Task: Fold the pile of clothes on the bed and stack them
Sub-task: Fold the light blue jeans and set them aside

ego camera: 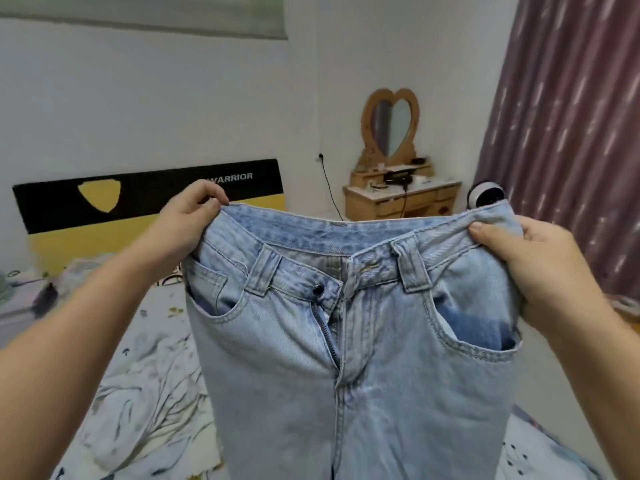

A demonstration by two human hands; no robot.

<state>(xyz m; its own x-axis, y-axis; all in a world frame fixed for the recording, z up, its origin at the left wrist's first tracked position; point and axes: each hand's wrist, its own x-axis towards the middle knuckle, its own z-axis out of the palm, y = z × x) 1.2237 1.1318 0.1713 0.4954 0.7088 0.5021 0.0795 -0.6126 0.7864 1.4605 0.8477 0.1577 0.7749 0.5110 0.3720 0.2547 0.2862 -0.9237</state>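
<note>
One pair of jeans (353,341), two gripping hands: left hand (188,225), right hand (540,268)

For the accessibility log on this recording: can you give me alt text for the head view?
Two hands hold up light blue jeans by the waistband, left hand and right hand gripping opposite sides, fly unbuttoned. Below lies a bed with a rumpled printed sheet; a heart-shaped mirror stands on a wooden dresser behind.

The pale blue denim jeans (349,341), stretched wide, block the middle. To their left lies open rumpled white patterned bed sheet (145,382), up to the black-and-yellow headboard (149,199). To the right, the mauve curtain (571,133) hangs close.
</note>
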